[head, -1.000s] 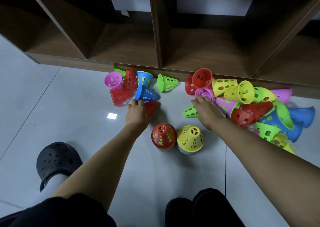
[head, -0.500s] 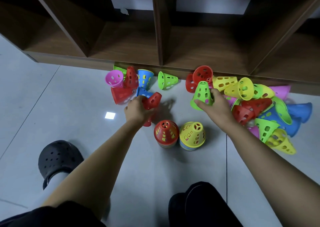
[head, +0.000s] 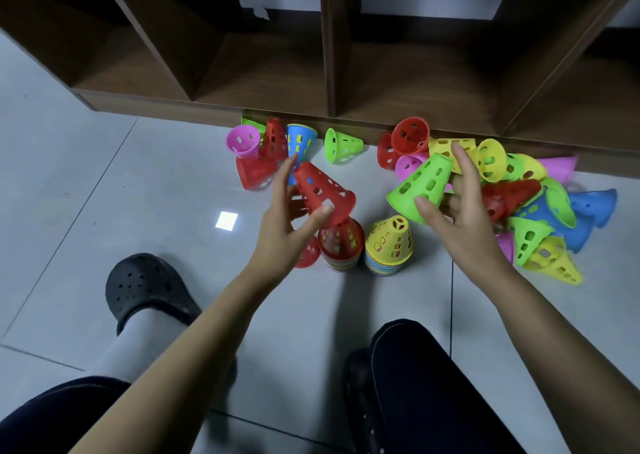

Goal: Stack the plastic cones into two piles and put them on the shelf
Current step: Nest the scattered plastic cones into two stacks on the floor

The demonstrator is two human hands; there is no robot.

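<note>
My left hand point(head: 282, 235) grips a red cone point(head: 320, 192), tilted, just above the red-topped pile point(head: 341, 246) on the floor. My right hand point(head: 460, 211) holds a green cone point(head: 420, 185) by its rim, up and right of the yellow-topped pile point(head: 389, 246). Both piles stand side by side between my hands. Another red cone point(head: 308, 254) lies partly hidden under my left hand. Loose cones lie in a small group point(head: 266, 149) at the left and a big heap point(head: 540, 204) at the right.
The dark wooden shelf point(head: 329, 73) with open compartments runs across the back, its base right behind the cones. A lone green cone point(head: 341, 145) lies by that base. My black clog point(head: 145, 287) is at the left and my knee point(head: 415, 367) at the lower middle.
Both hands picked up a cone each and lifted them off the floor. The red cone now hovers over the red-topped pile; the green cone has risen and tipped toward the yellow-topped pile.
</note>
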